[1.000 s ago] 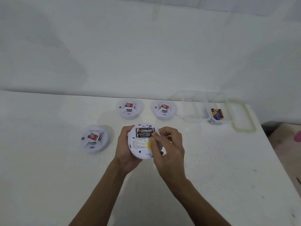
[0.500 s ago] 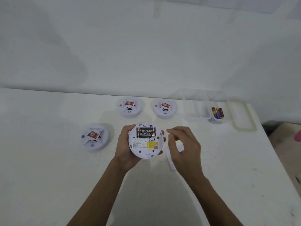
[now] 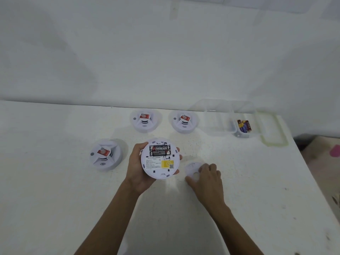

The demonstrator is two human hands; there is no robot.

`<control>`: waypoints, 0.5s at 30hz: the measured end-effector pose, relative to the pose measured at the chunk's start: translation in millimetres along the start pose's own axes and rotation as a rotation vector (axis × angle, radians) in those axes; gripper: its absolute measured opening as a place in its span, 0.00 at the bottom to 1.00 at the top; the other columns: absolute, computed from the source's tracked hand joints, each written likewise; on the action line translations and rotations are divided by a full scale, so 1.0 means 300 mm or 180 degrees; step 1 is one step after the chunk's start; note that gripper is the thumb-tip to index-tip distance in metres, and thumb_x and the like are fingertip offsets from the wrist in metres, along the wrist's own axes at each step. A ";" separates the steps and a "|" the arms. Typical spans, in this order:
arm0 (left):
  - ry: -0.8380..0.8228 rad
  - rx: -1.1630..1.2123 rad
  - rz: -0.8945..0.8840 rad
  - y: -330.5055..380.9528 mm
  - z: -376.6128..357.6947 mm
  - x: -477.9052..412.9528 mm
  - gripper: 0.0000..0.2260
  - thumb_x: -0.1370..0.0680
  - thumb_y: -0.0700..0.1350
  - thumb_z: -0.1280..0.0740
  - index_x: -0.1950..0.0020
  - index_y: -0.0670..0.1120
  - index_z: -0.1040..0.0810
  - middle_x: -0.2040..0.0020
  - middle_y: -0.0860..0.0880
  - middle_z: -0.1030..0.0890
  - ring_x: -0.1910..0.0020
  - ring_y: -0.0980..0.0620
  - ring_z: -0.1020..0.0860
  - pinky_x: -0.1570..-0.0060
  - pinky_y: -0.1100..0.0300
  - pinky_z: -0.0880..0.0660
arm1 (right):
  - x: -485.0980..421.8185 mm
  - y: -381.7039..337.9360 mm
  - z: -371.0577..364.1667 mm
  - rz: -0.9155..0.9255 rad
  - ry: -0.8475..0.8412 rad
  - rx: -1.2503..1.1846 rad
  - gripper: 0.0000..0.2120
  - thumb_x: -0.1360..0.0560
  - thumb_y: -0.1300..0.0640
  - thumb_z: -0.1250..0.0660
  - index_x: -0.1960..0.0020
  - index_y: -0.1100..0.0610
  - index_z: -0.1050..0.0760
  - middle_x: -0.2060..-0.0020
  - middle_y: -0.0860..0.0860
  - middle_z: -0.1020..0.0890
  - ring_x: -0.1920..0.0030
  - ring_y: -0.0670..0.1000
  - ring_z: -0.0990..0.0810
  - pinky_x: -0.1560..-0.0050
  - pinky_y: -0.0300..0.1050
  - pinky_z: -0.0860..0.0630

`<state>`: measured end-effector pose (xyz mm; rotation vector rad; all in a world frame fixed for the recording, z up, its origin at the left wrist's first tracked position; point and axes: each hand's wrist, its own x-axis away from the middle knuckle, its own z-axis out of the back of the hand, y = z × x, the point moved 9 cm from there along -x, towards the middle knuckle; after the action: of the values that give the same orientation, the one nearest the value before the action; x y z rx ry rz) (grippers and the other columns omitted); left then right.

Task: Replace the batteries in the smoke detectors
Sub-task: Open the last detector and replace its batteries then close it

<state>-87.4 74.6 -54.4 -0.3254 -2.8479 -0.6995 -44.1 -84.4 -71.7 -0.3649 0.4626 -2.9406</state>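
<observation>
My left hand (image 3: 137, 167) holds a white smoke detector (image 3: 160, 168) back side up above the table. Its bay shows black Eveready batteries (image 3: 159, 150). To the right, my right hand (image 3: 207, 178) rests on a round white back plate (image 3: 192, 169) lying flat on the table, thumb and fingers at its edge. Three other white detectors with red stickers sit face up: one at the left (image 3: 105, 154), two behind (image 3: 145, 120) (image 3: 184, 121).
A clear plastic box (image 3: 217, 118) with an open lid (image 3: 274, 131) stands at the back right and holds several spare batteries (image 3: 244, 126). The table's right edge (image 3: 312, 181) drops to the floor. A white wall rises behind the table.
My right hand left the held detector's battery bay, moved right and down, and now lies on the back plate on the table. The left hand keeps the detector still.
</observation>
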 end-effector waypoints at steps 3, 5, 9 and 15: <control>-0.0010 0.0033 0.0007 -0.002 0.006 0.001 0.26 0.32 0.56 0.34 0.40 0.43 0.21 0.40 0.38 0.22 0.42 0.37 0.22 0.46 0.39 0.24 | -0.011 0.006 0.002 -0.0086 0.0015 -0.0084 0.33 0.29 0.40 0.32 0.33 0.57 0.37 0.38 0.53 0.31 0.41 0.52 0.30 0.43 0.42 0.29; -0.0016 0.0043 0.0005 -0.002 0.012 0.002 0.26 0.32 0.56 0.35 0.40 0.43 0.21 0.39 0.38 0.22 0.42 0.37 0.22 0.45 0.39 0.25 | -0.013 0.018 0.000 -0.0147 0.0023 0.0018 0.34 0.30 0.37 0.32 0.34 0.57 0.36 0.39 0.54 0.30 0.42 0.52 0.30 0.43 0.44 0.29; 0.0038 0.0063 0.0003 -0.002 0.012 0.005 0.25 0.31 0.56 0.38 0.42 0.43 0.19 0.41 0.38 0.21 0.43 0.37 0.21 0.48 0.39 0.24 | -0.023 0.047 -0.013 -0.0257 -0.0108 0.0081 0.35 0.32 0.34 0.33 0.36 0.57 0.34 0.41 0.52 0.28 0.42 0.52 0.29 0.43 0.46 0.29; 0.0031 -0.0013 -0.0001 -0.004 0.005 0.004 0.25 0.33 0.56 0.33 0.41 0.43 0.20 0.39 0.38 0.21 0.42 0.37 0.22 0.47 0.40 0.24 | -0.047 0.005 -0.012 0.0077 -0.0039 -0.0340 0.09 0.23 0.50 0.36 0.54 0.54 0.33 0.56 0.50 0.28 0.53 0.50 0.28 0.54 0.39 0.32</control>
<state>-89.2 74.5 -56.1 -0.3214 -2.8377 -0.7053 -31.2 -82.3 -78.5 -0.3866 0.6199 -2.8960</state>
